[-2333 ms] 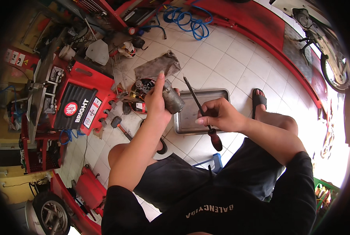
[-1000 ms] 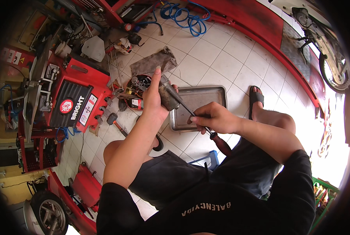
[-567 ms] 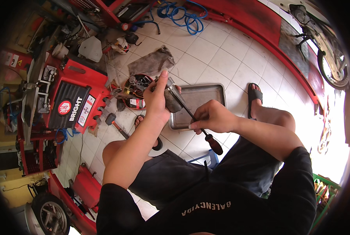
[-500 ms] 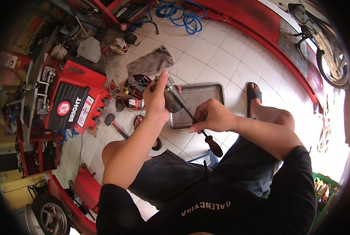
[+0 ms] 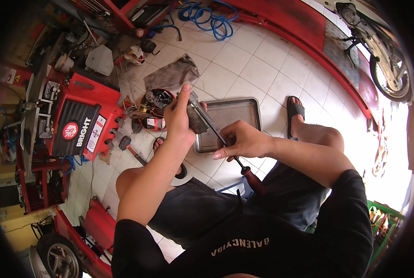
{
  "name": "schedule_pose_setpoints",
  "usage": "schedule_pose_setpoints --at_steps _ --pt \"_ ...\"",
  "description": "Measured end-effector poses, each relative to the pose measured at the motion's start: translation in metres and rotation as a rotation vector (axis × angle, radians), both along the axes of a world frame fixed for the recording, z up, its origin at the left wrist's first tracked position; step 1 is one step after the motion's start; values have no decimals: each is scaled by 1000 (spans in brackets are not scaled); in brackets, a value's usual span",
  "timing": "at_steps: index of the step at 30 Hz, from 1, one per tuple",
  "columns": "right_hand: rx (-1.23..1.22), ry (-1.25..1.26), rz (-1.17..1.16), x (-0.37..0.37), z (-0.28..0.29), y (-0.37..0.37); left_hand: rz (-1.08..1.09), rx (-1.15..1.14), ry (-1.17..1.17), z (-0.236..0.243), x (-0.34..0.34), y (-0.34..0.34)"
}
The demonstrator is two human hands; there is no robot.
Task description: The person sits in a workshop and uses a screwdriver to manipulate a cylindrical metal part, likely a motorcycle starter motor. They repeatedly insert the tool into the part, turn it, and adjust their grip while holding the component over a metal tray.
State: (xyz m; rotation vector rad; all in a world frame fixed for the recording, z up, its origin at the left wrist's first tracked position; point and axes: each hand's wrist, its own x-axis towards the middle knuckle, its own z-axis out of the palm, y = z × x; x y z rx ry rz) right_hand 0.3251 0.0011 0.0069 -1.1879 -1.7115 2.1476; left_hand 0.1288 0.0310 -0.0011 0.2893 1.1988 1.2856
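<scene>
My left hand (image 5: 178, 119) is wrapped around a grey metal part (image 5: 198, 121) with a roughly cylindrical dark body, its thumb pointing up along the side. The part's exact kind does not show. A long-shafted screwdriver (image 5: 254, 181) with a dark red handle slants up from near my lap, its tip end reaching the metal part. Thumb and fingers of my right hand (image 5: 243, 139) are closed on the shaft, between the handle and the part. Where exactly the tip meets the part cannot be made out.
A shallow metal tray (image 5: 238, 110) lies on the tiles beyond my hands. Left of it are a grey rag (image 5: 170, 74), a mallet (image 5: 132, 149) and a red machine (image 5: 75, 116). Blue hose (image 5: 207, 16) lies coiled at the far side, near a red platform (image 5: 290, 23).
The whole view has shifted slightly. The screwdriver handle has moved a little toward my lap, and my right hand has slid slightly left along with the shaft. Both holds stay the same.
</scene>
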Motion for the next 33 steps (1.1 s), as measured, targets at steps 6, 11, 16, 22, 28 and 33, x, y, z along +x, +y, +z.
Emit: schedule_pose_setpoints --at_steps 6,11,16,22,28,33 --pt "-58 137 124 8 6 6 28 -73 -42 -8 -4 4" --pt "-225 278 131 12 0 4 7 -64 -42 -6 0 4" --pt "-181 141 85 14 -3 6 -29 -36 -5 -2 3 3" --pt "99 14 79 11 -6 6 -17 -39 -3 -4 -1 4" --pt "168 7 83 9 -8 4 -13 -28 -17 -4 -2 2" --pt "189 33 76 6 -11 2 8 -34 -41 -6 -8 6"
